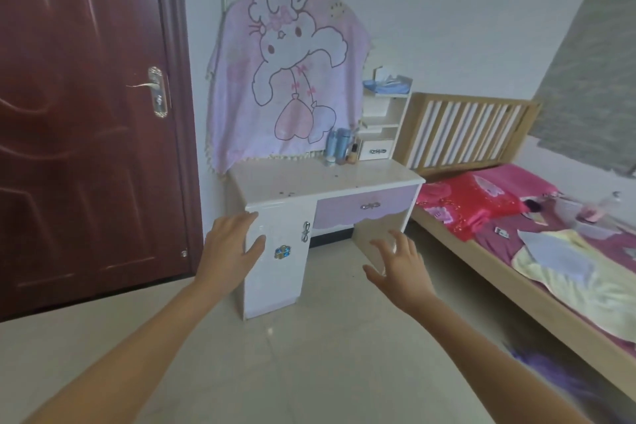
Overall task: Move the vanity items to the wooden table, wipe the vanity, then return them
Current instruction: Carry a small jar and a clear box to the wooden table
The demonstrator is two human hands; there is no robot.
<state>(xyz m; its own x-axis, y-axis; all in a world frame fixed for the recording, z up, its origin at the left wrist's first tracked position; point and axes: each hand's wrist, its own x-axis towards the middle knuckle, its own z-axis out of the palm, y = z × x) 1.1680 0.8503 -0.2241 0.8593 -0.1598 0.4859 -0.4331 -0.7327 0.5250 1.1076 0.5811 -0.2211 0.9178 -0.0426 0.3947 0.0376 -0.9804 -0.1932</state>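
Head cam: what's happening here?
A person faces the white vanity with a lilac drawer, left hand and right hand both stretched toward it, open and empty. The light blue bottles, small beige bottle and little round jar stand at the back right of its top, so clearing has not started.

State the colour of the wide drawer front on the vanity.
Pale purple, with a silver handle; the drawer front shows clearly in the head view, the only one.

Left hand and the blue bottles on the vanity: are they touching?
Apart. The head view shows the left hand by the front corner of the vanity, the blue bottles far back on its top.
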